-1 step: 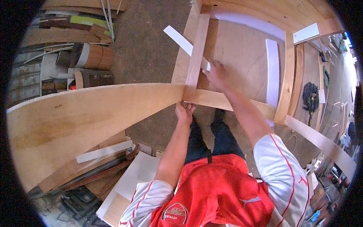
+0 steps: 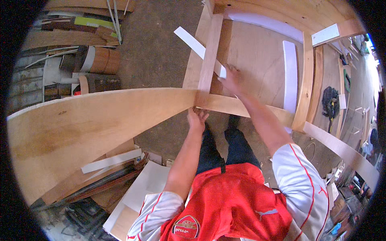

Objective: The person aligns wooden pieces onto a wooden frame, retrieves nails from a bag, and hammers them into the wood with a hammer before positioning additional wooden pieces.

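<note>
A wooden frame of pale boards stands before me, joined at a corner by an upright-looking crosspiece [image 2: 210, 56], a front rail [image 2: 227, 105] and a long, broad board [image 2: 100, 116] running off left. My left hand [image 2: 196, 119] is just below that corner, its fingertips at the board's lower edge and its fingers slightly apart. Over the crosspiece my right hand [image 2: 229, 80] reaches inside the frame, fingers spread, beside the end of a white strip [image 2: 191, 43] that passes behind the crosspiece. Whether the right fingertips touch the strip is hard to see.
A second white strip [image 2: 290, 76] lies inside the frame at right, by a wooden post [image 2: 304, 84]. Stacked boards and offcuts [image 2: 100, 60] fill the far left. White panels [image 2: 136, 193] lie near my left elbow. A dark bundle [image 2: 330, 102] sits at right.
My right hand has drawn back slightly from the white strip's end, showing more of it. The left hand's fingers have loosened and spread a little at the corner.
</note>
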Motion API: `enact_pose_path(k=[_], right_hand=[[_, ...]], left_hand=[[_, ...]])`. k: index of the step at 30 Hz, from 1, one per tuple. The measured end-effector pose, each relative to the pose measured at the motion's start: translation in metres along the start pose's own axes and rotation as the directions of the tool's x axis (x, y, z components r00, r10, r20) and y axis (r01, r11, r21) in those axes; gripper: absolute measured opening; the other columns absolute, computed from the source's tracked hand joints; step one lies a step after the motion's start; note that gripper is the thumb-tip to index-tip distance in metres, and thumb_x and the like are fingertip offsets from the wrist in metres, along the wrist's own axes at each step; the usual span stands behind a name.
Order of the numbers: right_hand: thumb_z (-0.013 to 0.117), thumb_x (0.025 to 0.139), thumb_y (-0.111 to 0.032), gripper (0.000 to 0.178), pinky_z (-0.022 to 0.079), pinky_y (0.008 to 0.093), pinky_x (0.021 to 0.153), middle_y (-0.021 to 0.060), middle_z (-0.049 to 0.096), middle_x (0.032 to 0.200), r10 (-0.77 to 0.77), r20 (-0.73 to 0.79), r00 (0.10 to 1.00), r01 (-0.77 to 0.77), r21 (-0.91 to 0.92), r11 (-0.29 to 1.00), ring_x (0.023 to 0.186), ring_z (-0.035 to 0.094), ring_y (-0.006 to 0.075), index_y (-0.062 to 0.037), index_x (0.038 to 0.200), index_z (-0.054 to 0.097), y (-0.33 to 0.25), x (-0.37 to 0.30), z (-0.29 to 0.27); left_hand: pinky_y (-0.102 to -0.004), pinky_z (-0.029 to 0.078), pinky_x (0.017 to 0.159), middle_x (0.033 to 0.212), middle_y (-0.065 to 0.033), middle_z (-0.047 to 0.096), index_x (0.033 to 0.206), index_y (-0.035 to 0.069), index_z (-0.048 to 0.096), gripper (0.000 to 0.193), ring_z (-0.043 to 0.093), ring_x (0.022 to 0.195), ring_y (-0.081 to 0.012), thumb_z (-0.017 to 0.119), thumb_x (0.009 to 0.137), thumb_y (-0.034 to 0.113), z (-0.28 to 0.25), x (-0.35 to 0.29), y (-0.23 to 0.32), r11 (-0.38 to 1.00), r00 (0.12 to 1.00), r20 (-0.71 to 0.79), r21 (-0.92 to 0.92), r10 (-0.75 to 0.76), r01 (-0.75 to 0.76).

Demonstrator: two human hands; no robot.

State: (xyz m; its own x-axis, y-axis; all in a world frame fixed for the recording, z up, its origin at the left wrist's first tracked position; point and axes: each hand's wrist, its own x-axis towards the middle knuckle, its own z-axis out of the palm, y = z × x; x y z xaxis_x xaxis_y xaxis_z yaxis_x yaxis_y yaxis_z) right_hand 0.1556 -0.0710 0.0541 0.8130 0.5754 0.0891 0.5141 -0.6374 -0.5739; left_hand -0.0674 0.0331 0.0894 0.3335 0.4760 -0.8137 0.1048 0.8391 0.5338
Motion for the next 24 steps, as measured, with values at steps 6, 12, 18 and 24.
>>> enact_pose_path(k=[6, 12, 18, 24], right_hand=[[0.079, 0.085, -0.031, 0.071, 0.053, 0.0529, 0.095, 0.0240, 0.064, 0.128, 0.004, 0.218, 0.976, 0.028, -0.145, 0.989, 0.116, 0.062, 0.0441, -0.0054, 0.143, 0.048, -0.004, -0.033, -0.043], [0.082, 0.083, -0.035, 0.070, 0.055, 0.0491, 0.091, 0.0226, 0.068, 0.118, 0.148, 0.233, 0.961, -0.101, -0.203, 0.974, 0.111, 0.066, 0.0390, -0.0007, 0.137, 0.052, -0.029, -0.022, -0.040], [0.084, 0.080, -0.036, 0.064, 0.057, 0.0502, 0.087, 0.0236, 0.072, 0.100, 0.141, 0.235, 0.962, -0.102, -0.173, 0.980, 0.094, 0.071, 0.0411, 0.0021, 0.123, 0.057, -0.025, -0.012, -0.019], [0.084, 0.077, -0.039, 0.064, 0.057, 0.0499, 0.084, 0.0275, 0.073, 0.101, 0.174, 0.239, 0.955, -0.145, -0.133, 0.980, 0.097, 0.072, 0.0418, 0.0050, 0.117, 0.060, -0.046, -0.020, -0.013]], left_hand=[[-0.0457, 0.051, 0.098, 0.122, -0.0138, 0.063, 0.139, 0.002, 0.049, 0.068, 0.063, 0.108, -0.0287, 0.038, 0.106, 0.060, -0.012, 0.000, -0.003, 0.995, 0.996, -0.034, -0.065, -0.080, 0.077], [-0.0461, 0.053, 0.097, 0.118, -0.0141, 0.064, 0.137, 0.001, 0.050, 0.070, 0.065, 0.099, -0.0298, 0.039, 0.106, 0.062, -0.020, 0.012, -0.012, 0.986, 0.999, -0.019, -0.158, -0.051, 0.047], [-0.0476, 0.051, 0.101, 0.126, -0.0163, 0.064, 0.139, -0.002, 0.048, 0.072, 0.066, 0.107, -0.0322, 0.040, 0.105, 0.061, -0.017, 0.004, -0.003, 0.996, 0.999, -0.031, -0.088, -0.035, 0.032], [-0.0477, 0.048, 0.103, 0.131, -0.0183, 0.062, 0.141, -0.002, 0.046, 0.073, 0.065, 0.115, -0.0344, 0.040, 0.105, 0.061, -0.016, 0.001, 0.006, 0.998, 0.998, -0.037, -0.030, -0.050, 0.049]])
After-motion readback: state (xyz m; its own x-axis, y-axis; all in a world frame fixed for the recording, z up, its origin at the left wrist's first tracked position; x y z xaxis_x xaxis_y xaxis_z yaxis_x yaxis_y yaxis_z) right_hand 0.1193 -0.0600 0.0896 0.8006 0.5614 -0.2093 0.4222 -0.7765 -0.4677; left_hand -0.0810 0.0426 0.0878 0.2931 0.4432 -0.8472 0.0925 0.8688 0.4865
